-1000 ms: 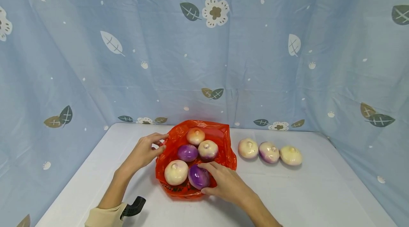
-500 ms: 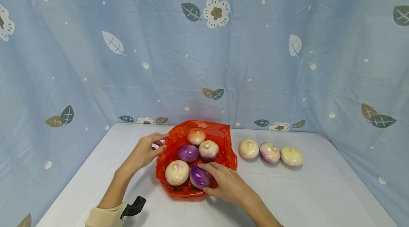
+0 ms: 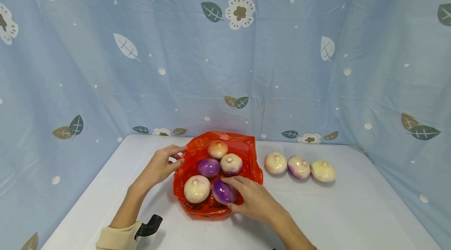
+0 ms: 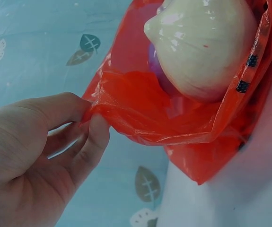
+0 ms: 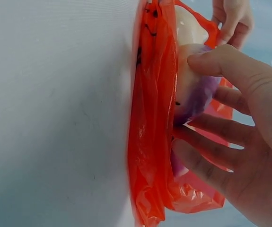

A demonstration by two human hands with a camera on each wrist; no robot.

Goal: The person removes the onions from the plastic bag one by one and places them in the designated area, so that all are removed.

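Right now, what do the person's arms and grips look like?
The left grip and right grip are bare hands, with no gloves. A beige sleeve shows low on the left forearm, and a curved black piece sticks out beside it. The right forearm looks bare, almost to the picture's edge.

The head view is bright and even, lit seemingly from above: small white glints sit on the glossy onions (image 3: 299, 168), and soft shadows fall on the white surface (image 3: 334, 214). Both wrist views are dimmer and cooler, the right one with broad grey shade across the surface.
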